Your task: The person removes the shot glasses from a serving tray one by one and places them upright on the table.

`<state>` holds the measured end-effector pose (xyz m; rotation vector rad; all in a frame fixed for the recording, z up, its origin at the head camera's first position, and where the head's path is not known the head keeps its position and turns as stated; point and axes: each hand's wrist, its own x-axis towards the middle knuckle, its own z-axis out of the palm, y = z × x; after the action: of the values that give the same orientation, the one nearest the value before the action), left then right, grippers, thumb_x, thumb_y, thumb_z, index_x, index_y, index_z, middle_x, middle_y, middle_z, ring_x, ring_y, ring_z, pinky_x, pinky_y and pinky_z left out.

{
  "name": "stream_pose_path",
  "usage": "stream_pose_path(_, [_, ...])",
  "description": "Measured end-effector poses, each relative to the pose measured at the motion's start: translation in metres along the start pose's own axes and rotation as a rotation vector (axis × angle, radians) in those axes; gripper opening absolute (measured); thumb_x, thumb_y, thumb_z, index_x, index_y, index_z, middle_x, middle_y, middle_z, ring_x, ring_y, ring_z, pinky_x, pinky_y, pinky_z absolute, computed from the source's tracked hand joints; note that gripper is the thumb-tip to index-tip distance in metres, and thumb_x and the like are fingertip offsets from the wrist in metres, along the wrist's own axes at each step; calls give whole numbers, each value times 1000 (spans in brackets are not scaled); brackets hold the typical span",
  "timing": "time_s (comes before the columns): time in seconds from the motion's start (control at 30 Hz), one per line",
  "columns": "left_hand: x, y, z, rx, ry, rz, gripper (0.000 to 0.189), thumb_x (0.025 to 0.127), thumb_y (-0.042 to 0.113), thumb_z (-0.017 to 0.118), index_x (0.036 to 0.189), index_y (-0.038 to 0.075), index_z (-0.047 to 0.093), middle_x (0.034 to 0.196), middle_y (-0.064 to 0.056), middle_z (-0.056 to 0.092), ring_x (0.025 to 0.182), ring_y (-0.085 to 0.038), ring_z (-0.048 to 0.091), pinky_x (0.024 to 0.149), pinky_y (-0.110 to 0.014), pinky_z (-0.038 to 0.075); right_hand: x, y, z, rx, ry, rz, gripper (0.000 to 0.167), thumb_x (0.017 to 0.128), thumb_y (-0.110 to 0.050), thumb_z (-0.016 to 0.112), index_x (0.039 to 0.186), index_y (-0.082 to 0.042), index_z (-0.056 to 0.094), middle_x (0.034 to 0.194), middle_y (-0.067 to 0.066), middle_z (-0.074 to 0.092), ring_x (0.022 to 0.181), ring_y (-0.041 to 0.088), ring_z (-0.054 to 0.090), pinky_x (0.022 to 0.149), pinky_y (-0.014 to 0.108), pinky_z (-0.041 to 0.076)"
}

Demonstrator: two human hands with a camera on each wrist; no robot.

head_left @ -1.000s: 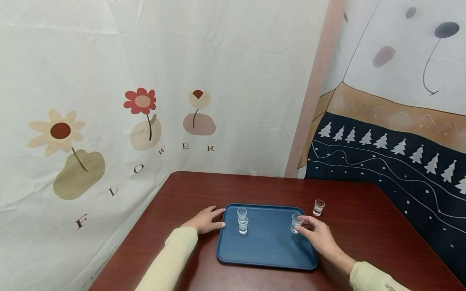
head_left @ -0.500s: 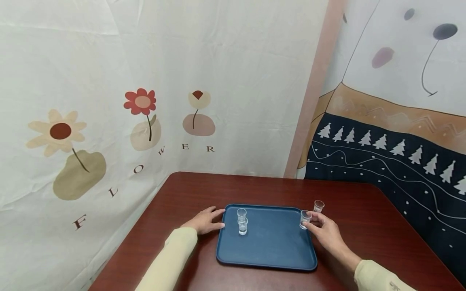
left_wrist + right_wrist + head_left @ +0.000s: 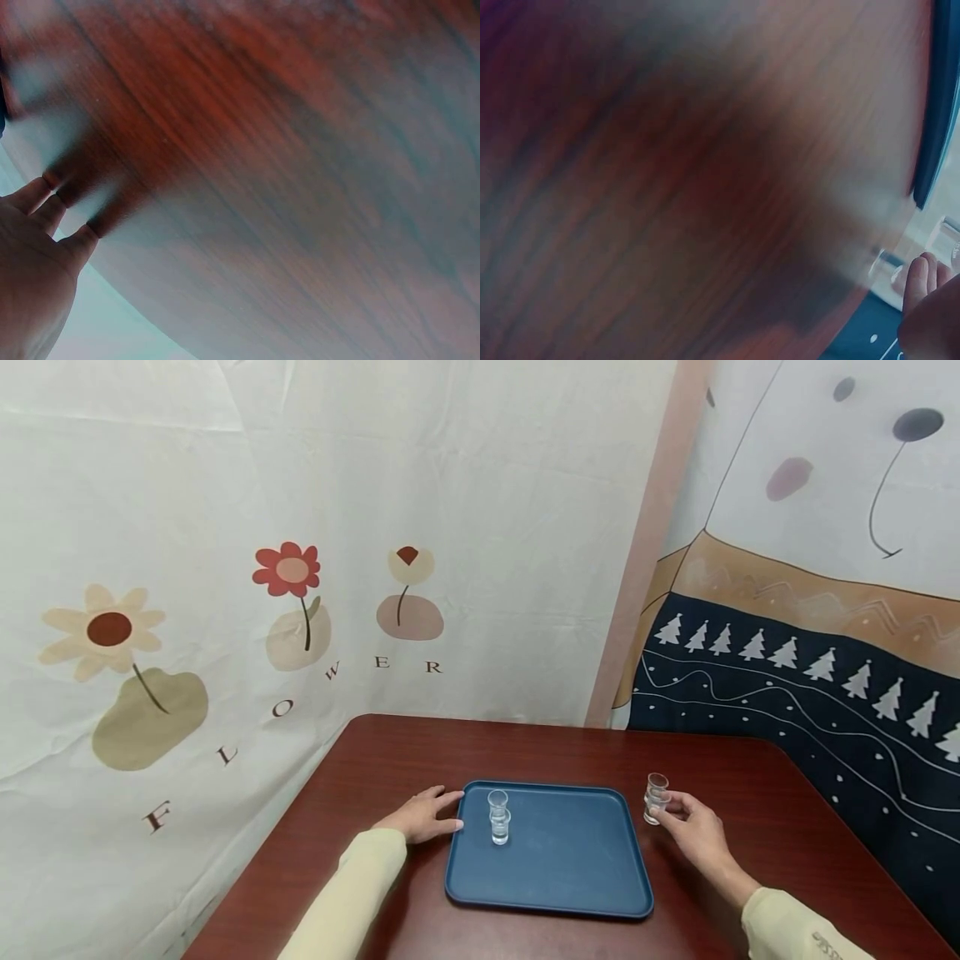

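Observation:
My right hand pinches a small clear shot glass between thumb and fingers, to the right of the blue tray. Right behind it stands a second shot glass, which the held one overlaps in the head view. At the tray's left edge my left hand lies with fingers extended, fingertips right at the rim. Two more shot glasses, a rear one and a front one, stand on the tray's left part. In the right wrist view the right hand shows at the lower right corner.
The tray lies on a dark red-brown wooden table with rounded corners. Behind the table hangs a white cloth printed with flowers and letters. A second cloth with tree patterns hangs at the right.
My right hand has carried the shot glass rightward from over the tray's right side to just in front of the glass on the table. The left hand has stayed put.

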<state>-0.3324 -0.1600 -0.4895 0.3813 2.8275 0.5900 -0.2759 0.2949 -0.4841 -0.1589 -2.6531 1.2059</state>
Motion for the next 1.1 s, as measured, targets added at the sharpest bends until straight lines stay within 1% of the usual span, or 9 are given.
stream_pose_path(0.1, [0, 0, 0, -3, 1, -3, 66, 92, 49, 67, 150, 25, 46, 159, -19, 34, 146, -43, 33, 114, -62, 33, 3, 5, -2, -17, 7, 21, 46, 93, -28, 70, 127, 2, 60, 116, 24, 69, 98, 27, 70, 69, 16, 49])
stream_pose_path(0.23, [-1, 0, 0, -8, 3, -6, 67, 92, 49, 67, 150, 25, 46, 159, -19, 34, 146, -43, 33, 115, -62, 33, 7, 11, -4, -31, 4, 53, 47, 93, -30, 70, 125, 2, 60, 116, 25, 68, 98, 28, 69, 69, 19, 49])
stream_pose_path(0.47, [0, 2, -1, -9, -3, -11, 67, 92, 49, 66, 151, 26, 45, 160, -18, 33, 147, -42, 32, 115, -61, 33, 13, 15, -5, -55, -21, 69, 47, 92, -28, 70, 125, 4, 58, 117, 27, 67, 103, 34, 66, 71, 24, 48])
stream_pose_path(0.67, [0, 2, -1, -11, -3, -14, 67, 92, 50, 66, 151, 27, 45, 160, -18, 33, 146, -43, 33, 114, -62, 34, 15, 18, -4, -54, -17, 71, 44, 91, -25, 71, 120, 5, 60, 114, 27, 68, 99, 32, 69, 69, 24, 48])
stream_pose_path(0.87, [0, 1, 0, -5, -3, -11, 67, 92, 50, 67, 150, 26, 45, 160, -18, 33, 146, -42, 33, 114, -61, 34, 16, 18, -5, -49, -53, 76, 47, 91, -22, 70, 124, 8, 57, 114, 28, 67, 99, 33, 66, 70, 24, 47])
stream_pose_path(0.97, [0, 1, 0, -11, -7, -13, 67, 92, 49, 67, 151, 26, 45, 160, -18, 33, 147, -42, 33, 115, -61, 33, 17, 18, -5, -48, -71, 79, 51, 92, -22, 69, 129, 8, 54, 116, 29, 66, 101, 35, 65, 74, 28, 50])
stream_pose_path(1.1, [0, 0, 0, -13, -8, -19, 67, 92, 49, 67, 150, 26, 45, 159, -18, 34, 146, -42, 33, 114, -62, 34, 15, 18, -8, -30, -97, 93, 59, 93, -27, 69, 137, 8, 49, 122, 31, 63, 107, 37, 64, 86, 42, 54])
